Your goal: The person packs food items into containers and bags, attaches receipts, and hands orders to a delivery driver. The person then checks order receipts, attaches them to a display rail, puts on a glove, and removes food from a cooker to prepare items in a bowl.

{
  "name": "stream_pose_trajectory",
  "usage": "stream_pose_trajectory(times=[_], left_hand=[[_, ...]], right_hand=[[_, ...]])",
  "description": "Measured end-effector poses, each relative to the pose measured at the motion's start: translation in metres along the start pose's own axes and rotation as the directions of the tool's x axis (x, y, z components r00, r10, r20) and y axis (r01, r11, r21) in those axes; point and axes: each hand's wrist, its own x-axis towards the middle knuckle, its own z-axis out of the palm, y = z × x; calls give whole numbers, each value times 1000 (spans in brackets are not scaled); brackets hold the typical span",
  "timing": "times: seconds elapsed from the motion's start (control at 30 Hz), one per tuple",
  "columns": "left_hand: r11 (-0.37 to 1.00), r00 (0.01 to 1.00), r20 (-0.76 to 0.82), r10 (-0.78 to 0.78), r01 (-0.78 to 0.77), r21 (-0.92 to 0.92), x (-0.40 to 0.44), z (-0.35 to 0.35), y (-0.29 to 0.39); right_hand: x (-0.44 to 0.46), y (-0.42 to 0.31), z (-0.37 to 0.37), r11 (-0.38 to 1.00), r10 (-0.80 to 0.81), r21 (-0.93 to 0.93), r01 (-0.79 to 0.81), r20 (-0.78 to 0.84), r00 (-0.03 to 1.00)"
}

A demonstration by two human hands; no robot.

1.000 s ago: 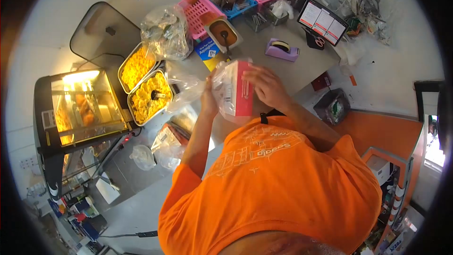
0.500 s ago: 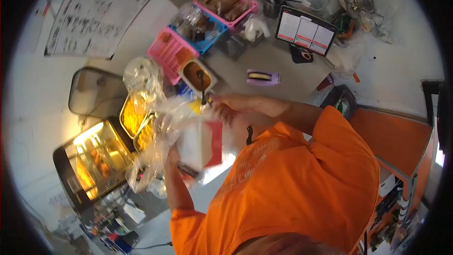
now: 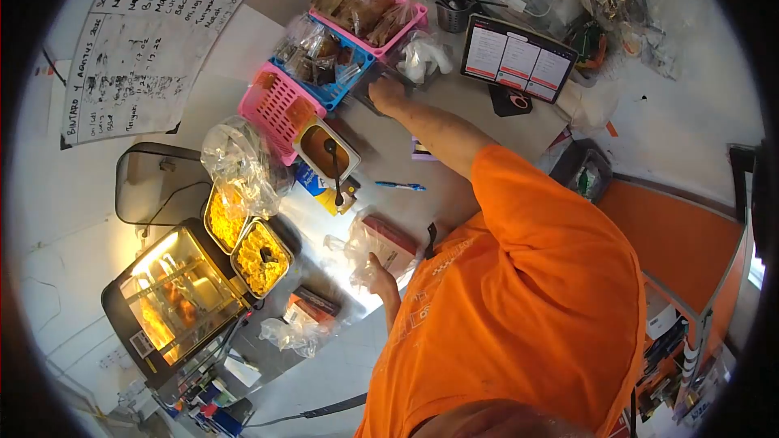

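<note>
A clear plastic bag [image 3: 350,253] with a white and red box [image 3: 391,245] in it sits near my body at the counter's front. My left hand [image 3: 380,277] closes on the bag beside the box. Stretched far across the counter, my right hand [image 3: 386,95] is at a dark see-through tray [image 3: 365,91] next to the baskets. Its fingertips are blurred and partly hidden, so what they touch is unclear. A blue pen [image 3: 400,186] lies between my hands. Left of it stands a metal pan of brown sauce [image 3: 315,146] with a black ladle [image 3: 336,174].
Pink [image 3: 264,126] and blue [image 3: 345,91] baskets hold wrapped packets. A tablet [image 3: 519,58] stands at the back right. Pans of yellow food [image 3: 261,255] and a lit warming cabinet [image 3: 174,292] are on the left. Another box in plastic [image 3: 307,315] lies near the front edge.
My right hand has left the box and reached out to the tray by the baskets. The plastic bag, spread wide before, is now gathered around the box, closer to my body.
</note>
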Motion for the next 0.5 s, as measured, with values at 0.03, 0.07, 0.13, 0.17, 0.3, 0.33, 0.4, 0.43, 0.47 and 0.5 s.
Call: stream_pose_trajectory(times=[0.03, 0.07, 0.13, 0.17, 0.3, 0.33, 0.4, 0.43, 0.47, 0.5], left_hand=[[998, 998, 45, -46, 47, -31, 1, -1, -3], [993, 991, 92, -92, 98, -66, 2, -5, -5], [970, 965, 197, -176, 204, -132, 7, -11, -8], [955, 946, 250, -208, 252, -157, 10, -15, -9], [888, 868, 404, -289, 400, -226, 20, -35, -13], [874, 851, 434, -297, 425, -235, 22, -38, -15], [849, 818, 488, -306, 466, -248, 29, -46, -19], [841, 804, 511, -303, 478, -253, 32, -49, -21], [835, 793, 532, -296, 486, -260, 36, -52, -22], [829, 780, 557, -286, 493, -264, 40, -54, -22]], right_hand=[[-1, 1, 2, 1000, -3, -7, 4, 13, 1000], [-3, 2, 4, 1000, -7, -13, 7, 26, 1000], [-1, 4, 12, 1000, -3, -5, 3, 36, 999], [1, 5, 16, 1000, 5, 7, -5, 34, 999], [-11, -3, -5, 1000, -10, 0, 10, -112, 994], [-19, -8, -19, 1000, -14, -15, 12, -142, 990], [-37, -14, -43, 999, -20, -46, 11, -198, 980], [-45, -15, -49, 1000, -11, -19, 6, -252, 968], [-51, -14, -55, 1000, -1, 6, 3, -310, 951], [-57, -13, -61, 1000, 10, 31, 2, -369, 929]])
